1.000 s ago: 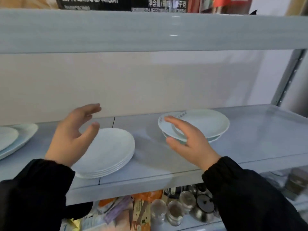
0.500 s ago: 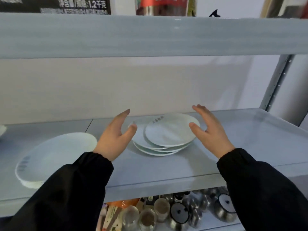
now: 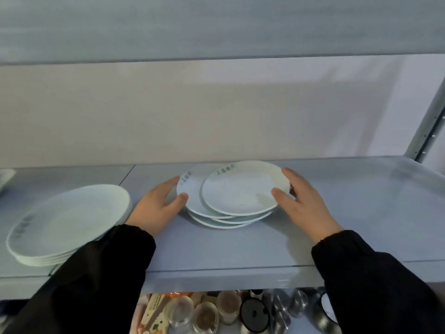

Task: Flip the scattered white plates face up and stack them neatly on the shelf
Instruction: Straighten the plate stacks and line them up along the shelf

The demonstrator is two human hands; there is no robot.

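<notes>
Centrally on the grey shelf (image 3: pixel 240 251): an uneven pile of white plates (image 3: pixel 216 219), rims offset, the top plate (image 3: pixel 240 189) shifted right. Dark printing shows on the far rims of the upper two.

Left hand (image 3: pixel 157 209): fingers mostly straight, cupped against the pile's left edge, thumb touching a rim. Not gripping.

Right hand (image 3: pixel 307 204): likewise spread, fingers along the right edge, thumb resting on the top plate's rim. Whether it pinches is unclear; it reads as unclenched.

Black sleeves (image 3: pixel 101 280) on both arms.

Second stack of plates (image 3: pixel 67 222) further left, apart from the pile, edges aligned.

Jars (image 3: pixel 204 314) on the level below.
</notes>
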